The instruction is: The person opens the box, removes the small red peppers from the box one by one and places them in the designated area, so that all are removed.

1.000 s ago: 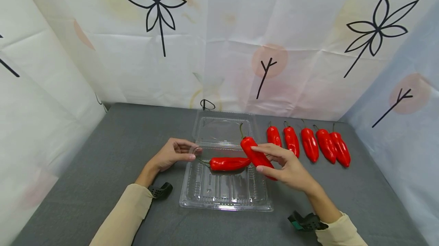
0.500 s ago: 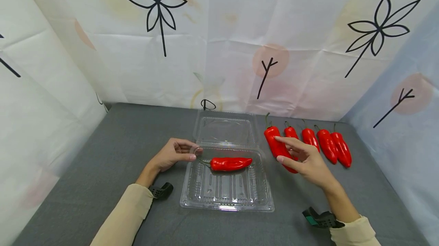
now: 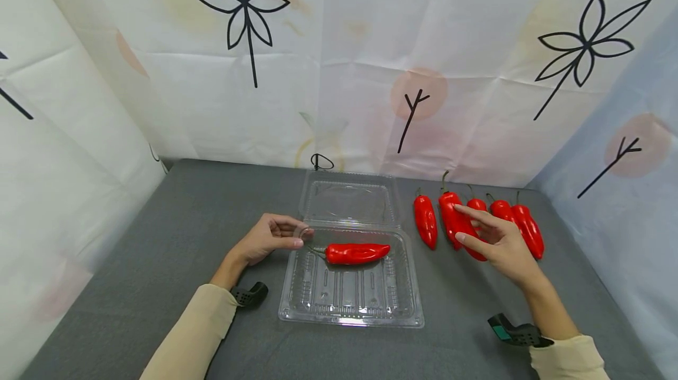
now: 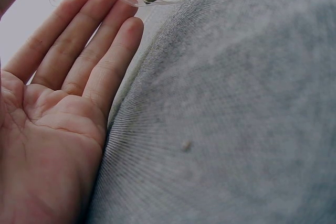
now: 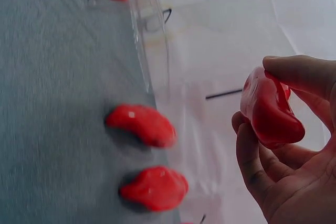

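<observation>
In the head view a clear plastic clamshell box (image 3: 349, 318) stands with its lid laid back. One long red pepper (image 3: 357, 253) lies crosswise inside it, stem to the left. My left hand (image 3: 270, 239) is at the box's left edge near the hinge; in the left wrist view its straight fingers (image 4: 86, 59) touch the clear plastic. Above the row of peppers at the right, my right hand (image 3: 500, 245) pinches another red pepper (image 5: 270, 111) between thumb and fingers, tilted, stem end away. This pepper partly hides one behind it.
A row of red peppers stands right of the box on the grey tabletop (image 3: 222, 192); the leftmost pepper (image 3: 425, 221) and rightmost pepper (image 3: 528, 232) show well. A patterned cloth (image 3: 339, 74) hangs behind, and further cloth hangs at both sides.
My right hand has carried its pepper from over the box rightward to above the row, uncovering the leftmost pepper there. The left hand and the box have stayed put.
</observation>
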`<state>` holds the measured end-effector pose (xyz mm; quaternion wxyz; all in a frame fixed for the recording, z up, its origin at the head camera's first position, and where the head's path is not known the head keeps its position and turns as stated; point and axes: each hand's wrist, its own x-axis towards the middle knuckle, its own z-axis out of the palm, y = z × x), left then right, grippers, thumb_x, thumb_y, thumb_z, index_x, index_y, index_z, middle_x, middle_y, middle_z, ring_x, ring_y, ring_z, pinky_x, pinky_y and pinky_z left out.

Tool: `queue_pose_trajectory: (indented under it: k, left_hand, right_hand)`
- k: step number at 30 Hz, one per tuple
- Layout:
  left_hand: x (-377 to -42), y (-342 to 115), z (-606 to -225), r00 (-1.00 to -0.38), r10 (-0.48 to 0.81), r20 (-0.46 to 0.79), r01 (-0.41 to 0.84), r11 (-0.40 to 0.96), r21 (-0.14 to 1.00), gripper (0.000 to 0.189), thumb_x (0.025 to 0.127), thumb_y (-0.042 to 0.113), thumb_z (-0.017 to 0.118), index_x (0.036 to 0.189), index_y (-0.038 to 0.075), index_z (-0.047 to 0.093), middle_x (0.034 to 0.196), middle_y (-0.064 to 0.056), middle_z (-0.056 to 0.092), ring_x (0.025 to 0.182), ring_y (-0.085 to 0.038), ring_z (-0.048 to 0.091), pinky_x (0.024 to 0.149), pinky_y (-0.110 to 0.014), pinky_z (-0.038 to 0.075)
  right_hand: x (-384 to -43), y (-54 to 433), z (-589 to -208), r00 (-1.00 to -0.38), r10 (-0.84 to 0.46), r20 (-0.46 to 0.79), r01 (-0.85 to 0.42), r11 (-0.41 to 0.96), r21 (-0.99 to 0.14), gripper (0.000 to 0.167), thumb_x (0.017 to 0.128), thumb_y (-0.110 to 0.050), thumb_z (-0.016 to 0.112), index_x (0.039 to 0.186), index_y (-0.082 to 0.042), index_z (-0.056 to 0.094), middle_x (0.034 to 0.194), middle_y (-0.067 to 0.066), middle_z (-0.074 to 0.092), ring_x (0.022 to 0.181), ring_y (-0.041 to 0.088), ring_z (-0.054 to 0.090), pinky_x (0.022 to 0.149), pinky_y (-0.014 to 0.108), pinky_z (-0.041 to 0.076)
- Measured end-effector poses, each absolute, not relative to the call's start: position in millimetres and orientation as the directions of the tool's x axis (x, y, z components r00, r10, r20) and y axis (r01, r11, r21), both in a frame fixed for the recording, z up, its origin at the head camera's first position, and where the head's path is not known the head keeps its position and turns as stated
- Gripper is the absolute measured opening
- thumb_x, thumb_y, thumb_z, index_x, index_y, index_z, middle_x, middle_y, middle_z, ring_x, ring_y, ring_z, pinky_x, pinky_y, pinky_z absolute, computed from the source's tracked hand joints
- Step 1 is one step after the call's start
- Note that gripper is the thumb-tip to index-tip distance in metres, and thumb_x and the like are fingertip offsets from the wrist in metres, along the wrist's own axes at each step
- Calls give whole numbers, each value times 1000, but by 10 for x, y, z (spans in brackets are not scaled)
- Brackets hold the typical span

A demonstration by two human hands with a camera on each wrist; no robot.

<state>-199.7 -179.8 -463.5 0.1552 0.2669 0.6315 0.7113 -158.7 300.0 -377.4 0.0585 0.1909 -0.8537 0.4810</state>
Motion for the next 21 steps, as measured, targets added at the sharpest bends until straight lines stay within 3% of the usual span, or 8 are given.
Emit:
queue_pose_trajectory:
  k: [10,17,21]
  left_hand:
    - [-1988,-1795,-4630,-813,555,176,107,-155,982,43,87,0,78,122,-19,60,120,-31,67,112,-31,69,92,-37,57]
    - [-1991,-1796,-4634,-810,558,178,112,-150,982,42,87,0,77,122,-19,61,120,-32,66,112,-31,69,92,-36,56]
    - [-1992,-1800,-4640,-811,556,180,115,-151,982,42,87,0,77,121,-19,61,120,-32,67,111,-31,70,92,-36,57]
  right_hand:
    - [-1654,3274,-3799,-952,-205,228,-305,553,-775,53,96,-9,71,147,-11,55,135,-15,52,110,6,56,78,17,55]
    - [-1676,3492,-3802,-979,-112,169,-202,614,-763,54,98,-17,69,149,-15,52,128,-1,51,101,4,54,70,22,58]
    - [-1704,3618,-3838,-982,-87,168,-185,622,-760,55,99,-17,69,151,-16,51,133,0,49,102,2,53,70,21,57]
